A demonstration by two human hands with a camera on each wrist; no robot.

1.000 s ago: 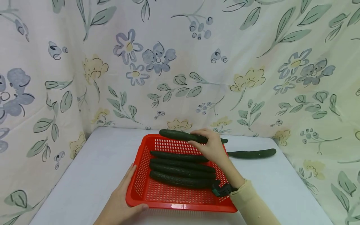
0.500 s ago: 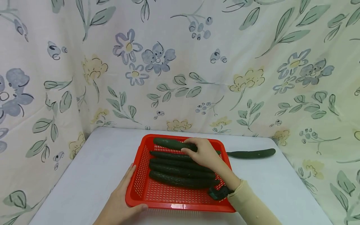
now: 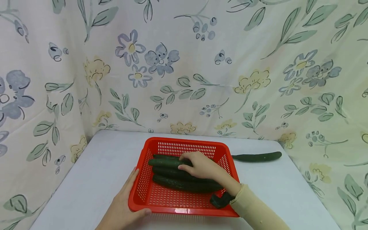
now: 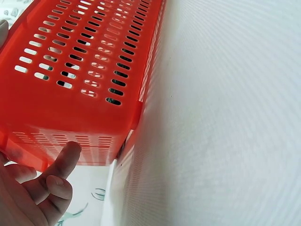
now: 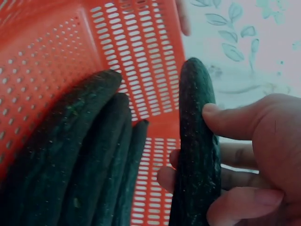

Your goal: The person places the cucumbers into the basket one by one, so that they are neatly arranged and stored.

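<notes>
My right hand (image 3: pixel 201 166) holds a dark green cucumber (image 3: pixel 162 163) just over the other cucumbers in the red basket (image 3: pixel 184 210). In the right wrist view, thumb and fingers grip this cucumber (image 5: pixel 194 117) from both sides. Several more cucumbers (image 5: pixel 66 141) lie side by side in the basket; the right hand hides part of them in the head view. At the basket's near left corner rests my left hand (image 3: pixel 122 198), its fingers along the left wall and the thumb along the near rim. The left wrist view shows a fingertip touching the slotted wall (image 4: pixel 70 84).
One more cucumber (image 3: pixel 257 157) lies on the white table (image 3: pixel 95 179), to the right of the basket. A floral cloth (image 3: pixel 184 95) hangs behind the table and along its sides. A dark wrist-worn device (image 3: pixel 219 201) hangs over the basket's near right part.
The right hand has brought the cucumber from above the basket's far rim toward me and down onto the row inside. The left hand and basket have stayed in place.
</notes>
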